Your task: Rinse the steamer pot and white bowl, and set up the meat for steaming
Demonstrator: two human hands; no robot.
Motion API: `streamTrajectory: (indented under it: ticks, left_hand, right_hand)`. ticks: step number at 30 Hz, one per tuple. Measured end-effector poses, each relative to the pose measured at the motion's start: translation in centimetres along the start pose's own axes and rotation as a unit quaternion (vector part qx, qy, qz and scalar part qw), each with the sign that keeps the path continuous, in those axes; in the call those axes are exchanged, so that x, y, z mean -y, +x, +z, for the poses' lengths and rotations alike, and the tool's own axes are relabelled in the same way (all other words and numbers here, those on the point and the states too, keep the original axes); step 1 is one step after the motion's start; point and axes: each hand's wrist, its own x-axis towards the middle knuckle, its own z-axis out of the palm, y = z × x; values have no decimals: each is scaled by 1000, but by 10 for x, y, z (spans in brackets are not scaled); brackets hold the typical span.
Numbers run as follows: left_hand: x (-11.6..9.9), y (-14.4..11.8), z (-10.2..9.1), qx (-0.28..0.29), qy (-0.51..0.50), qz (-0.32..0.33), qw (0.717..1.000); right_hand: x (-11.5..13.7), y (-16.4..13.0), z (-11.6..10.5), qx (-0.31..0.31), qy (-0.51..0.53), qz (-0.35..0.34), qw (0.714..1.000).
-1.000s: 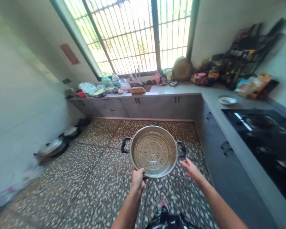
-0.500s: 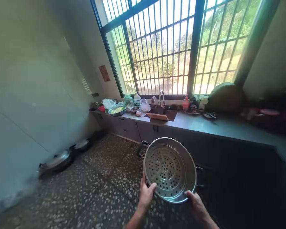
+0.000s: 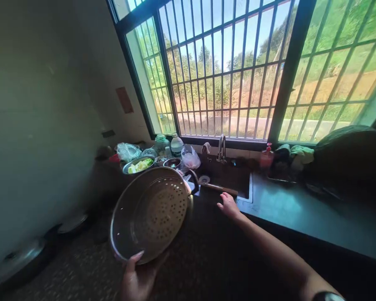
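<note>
1. The left hand (image 3: 138,276) gripped the tilted steamer pan (image 3: 150,213) by its near rim.
2. The right hand (image 3: 229,205), fingers spread, reached the sink (image 3: 228,179) edge.
3. The pan was beside the sink, not yet in it.

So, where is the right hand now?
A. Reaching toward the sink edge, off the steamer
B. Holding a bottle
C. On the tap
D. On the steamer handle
A: the right hand is open near the sink edge; only the left hand holds the steamer.
</note>
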Motion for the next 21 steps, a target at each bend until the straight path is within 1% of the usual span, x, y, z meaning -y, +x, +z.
streamTrajectory:
  ticks: [1,2,4,6,8,10,11,12,14,16,18,20,21]
  left_hand:
    - [-8,21,10,17,-10,3,1000]
    - [-16,39,20,25,-15,2,1000]
    - [-26,71,39,21,-12,-3,1000]
    - [-32,97,57,7,-1,8,1000]
    - [-33,118,74,-9,11,16,1000]
    - [-29,133,92,-28,23,15,999]
    - [-26,139,101,-37,30,14,999]
    - [-23,144,110,-44,36,17,998]
    - [-17,155,128,-58,49,27,997]
    - [-12,168,143,-65,57,30,996]
    - [-9,185,155,-59,61,28,996]
    - [-8,206,164,-37,65,22,997]
    - [-8,218,168,-22,64,15,998]
  right_hand:
    - [-5,37,5,-2,-79,8,997]
    - [-9,69,11,16,-143,8,990]
    - [-16,116,25,65,-224,0,972]
    - [-22,146,42,98,-252,3,963]
    - [-29,165,55,115,-248,12,962]
    - [-38,181,60,133,-232,14,963]
    - [-43,190,58,142,-225,12,964]
    - [-48,200,51,149,-218,10,965]
    - [-61,227,27,149,-208,8,967]
    - [-79,257,-11,133,-204,13,970]
    - [-101,279,-54,111,-192,17,975]
    - [-128,284,-97,76,-116,1,990]
    - [-142,277,-116,58,-66,-5,996]
